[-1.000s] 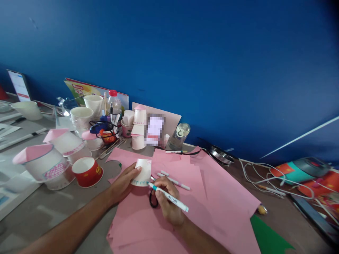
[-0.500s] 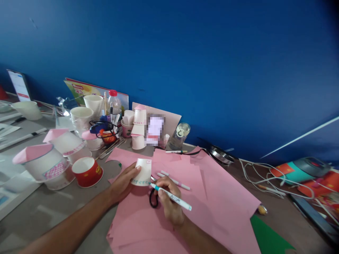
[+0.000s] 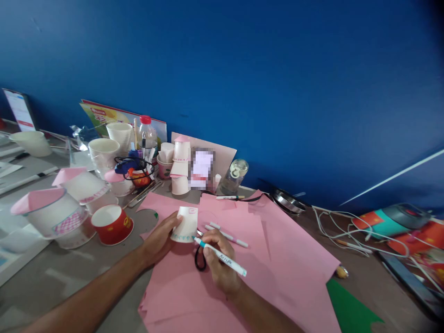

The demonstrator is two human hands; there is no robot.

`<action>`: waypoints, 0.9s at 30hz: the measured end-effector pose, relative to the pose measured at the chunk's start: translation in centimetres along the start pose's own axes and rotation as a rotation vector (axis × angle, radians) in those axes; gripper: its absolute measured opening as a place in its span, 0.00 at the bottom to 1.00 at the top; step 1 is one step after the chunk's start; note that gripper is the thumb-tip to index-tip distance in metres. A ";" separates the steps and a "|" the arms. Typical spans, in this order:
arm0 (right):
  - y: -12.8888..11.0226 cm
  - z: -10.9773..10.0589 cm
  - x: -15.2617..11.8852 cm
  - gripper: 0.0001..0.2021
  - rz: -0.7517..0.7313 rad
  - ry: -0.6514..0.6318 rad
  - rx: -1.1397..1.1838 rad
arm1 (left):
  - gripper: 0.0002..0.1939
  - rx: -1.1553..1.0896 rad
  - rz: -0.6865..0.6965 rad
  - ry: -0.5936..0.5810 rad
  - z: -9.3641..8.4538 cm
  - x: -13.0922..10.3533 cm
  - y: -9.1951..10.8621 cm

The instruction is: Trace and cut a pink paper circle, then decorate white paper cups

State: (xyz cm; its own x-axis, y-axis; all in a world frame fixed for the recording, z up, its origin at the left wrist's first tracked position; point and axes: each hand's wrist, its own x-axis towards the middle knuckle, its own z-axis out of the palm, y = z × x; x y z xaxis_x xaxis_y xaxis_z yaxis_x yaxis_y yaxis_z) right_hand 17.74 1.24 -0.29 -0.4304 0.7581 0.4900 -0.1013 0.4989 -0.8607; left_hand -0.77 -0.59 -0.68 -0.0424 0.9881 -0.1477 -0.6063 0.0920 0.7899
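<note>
My left hand [image 3: 162, 238] holds a white paper cup [image 3: 185, 224] upside down over pink paper [image 3: 243, 296]. Teal marks run along the cup's wide lower rim, and a small pink rectangle is drawn near its top. My right hand [image 3: 220, 266] grips a white acrylic marker [image 3: 227, 261], its teal tip at the right end of the teal marks. Whether the tip touches the cup is hard to tell. Below the cup lie scissors with a black handle [image 3: 200, 259], partly hidden by my right hand. Two more markers [image 3: 229, 236] rest just behind it.
Paper-cup houses with pink roofs [image 3: 38, 206] and a red paper bowl [image 3: 113, 225] stand at left. Behind them are stacked cups [image 3: 120, 134] and a bottle [image 3: 147, 134]. A glass jar [image 3: 236, 175] stands by the blue wall. White cables [image 3: 322, 226] and green paper [image 3: 350, 305] lie right.
The cup has turned slightly in my left hand, and the marker has moved a little left with it. The whole view has shifted slightly.
</note>
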 end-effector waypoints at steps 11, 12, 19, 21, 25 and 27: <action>0.3 0.1 -0.1 0.08 0.015 -0.018 0.057 | 0.13 0.008 0.005 0.019 0.0 0.0 -0.1; 0.3 0.1 -0.2 0.08 0.022 -0.020 0.046 | 0.13 0.010 0.008 0.016 0.0 0.0 -0.1; 0.3 0.1 -0.2 0.08 0.029 -0.019 0.034 | 0.14 0.021 0.008 0.017 0.0 0.0 0.0; 0.2 0.1 0.0 0.08 0.018 -0.006 0.012 | 0.14 0.021 0.007 0.020 0.0 0.0 0.0; 0.1 0.0 0.1 0.10 0.025 -0.001 0.029 | 0.14 0.022 -0.002 0.027 -0.1 0.1 0.0; 0.2 0.0 0.0 0.11 0.038 -0.001 0.047 | 0.15 0.017 -0.004 0.022 -0.1 0.1 0.0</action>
State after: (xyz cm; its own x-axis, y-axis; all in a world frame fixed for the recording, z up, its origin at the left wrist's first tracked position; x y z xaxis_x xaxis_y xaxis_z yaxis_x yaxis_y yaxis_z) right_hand 17.73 1.33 -0.44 -0.4353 0.7759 0.4566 -0.1271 0.4491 -0.8844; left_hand -0.83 -0.54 -0.71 -0.0574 0.9848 -0.1641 -0.5932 0.0985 0.7990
